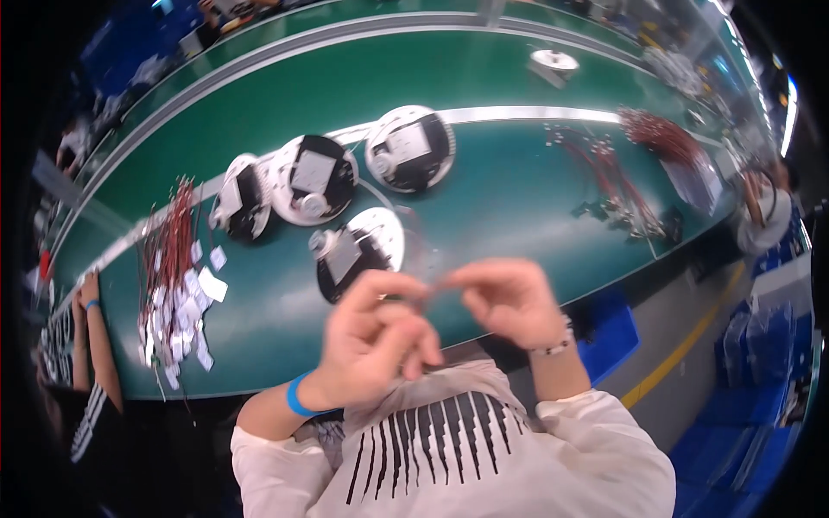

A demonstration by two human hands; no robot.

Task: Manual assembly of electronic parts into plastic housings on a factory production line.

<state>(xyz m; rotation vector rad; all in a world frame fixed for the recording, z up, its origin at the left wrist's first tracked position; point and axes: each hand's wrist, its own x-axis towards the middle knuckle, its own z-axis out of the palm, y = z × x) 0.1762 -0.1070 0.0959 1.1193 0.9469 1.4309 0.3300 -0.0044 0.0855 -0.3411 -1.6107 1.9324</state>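
My left hand (371, 337), with a blue band at its wrist, is raised over the table's near edge, its fingers curled and closed. Facing it, my right hand (509, 298), with a beaded bracelet, pinches towards the left fingertips. Blur hides what lies between the fingers; a faint, thin reddish line, perhaps a wire, shows just above them. Just beyond my left hand is a round black-and-white unit (390, 237) with a pale square plate and a small cylinder. Similar round units (313, 180) stand in a row farther back.
On the green table (492, 198), red wires with white tags (177, 293) lie at the left. More wire bundles (661, 138) and loose wires with connectors (626, 198) are at the right. A white disc (554, 60) sits far back. Another person's arms (93, 324) rest at the left edge.
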